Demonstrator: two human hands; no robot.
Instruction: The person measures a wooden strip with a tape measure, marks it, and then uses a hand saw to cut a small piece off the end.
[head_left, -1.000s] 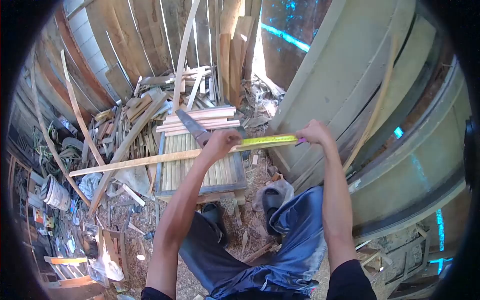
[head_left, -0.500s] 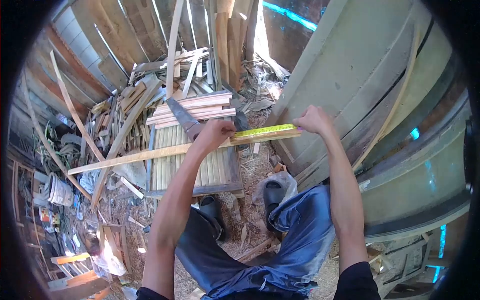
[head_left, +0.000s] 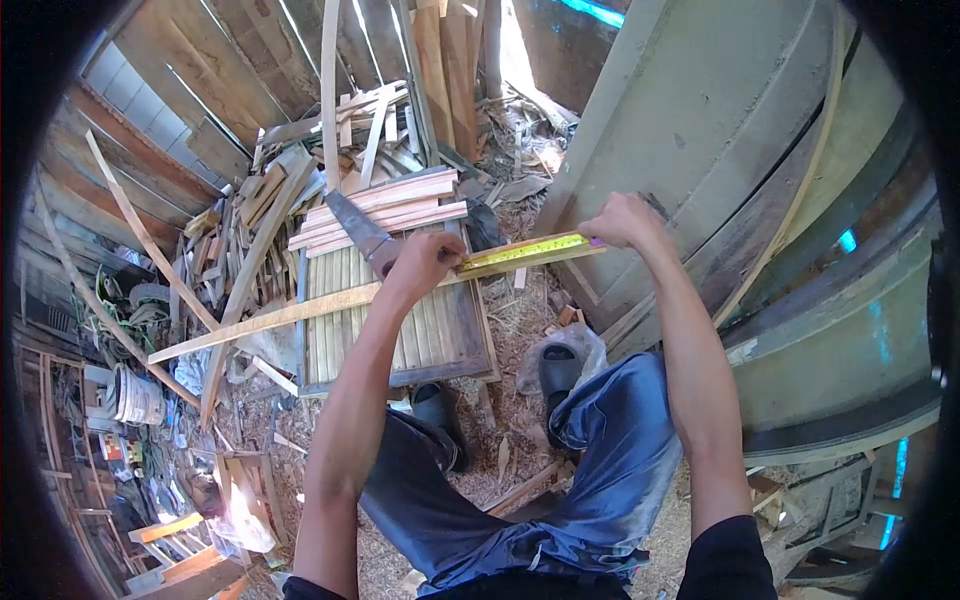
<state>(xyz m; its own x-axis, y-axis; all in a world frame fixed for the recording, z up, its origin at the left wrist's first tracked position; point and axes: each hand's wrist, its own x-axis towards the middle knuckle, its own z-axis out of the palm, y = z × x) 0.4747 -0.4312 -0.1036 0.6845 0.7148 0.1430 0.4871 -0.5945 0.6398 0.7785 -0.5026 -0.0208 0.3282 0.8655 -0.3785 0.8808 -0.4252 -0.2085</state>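
Observation:
A yellow tape measure (head_left: 525, 250) is stretched along the right end of a long wooden strip (head_left: 290, 312). My left hand (head_left: 425, 262) is closed, pinching the tape's left end against the strip. At the other end my right hand (head_left: 618, 222) is closed on the tape measure, and a bit of purple shows by its fingertips. Its palm hides most of what it holds. Under the strip lies a slatted wooden panel (head_left: 400, 345) in a dark frame. A handsaw (head_left: 355, 225) rests on the panel beside my left hand, its handle partly hidden.
Several pinkish sawn strips (head_left: 415, 205) lie across the panel's far end. Behind them is a heap of offcuts (head_left: 270, 195). A large grey board (head_left: 680, 130) leans at the right. A white bucket (head_left: 138, 398) stands at the left, and shavings cover the floor.
The view has shifted slightly. My right hand has risen a little, with the tape and the strip's right end tilting up. Both hands keep their hold.

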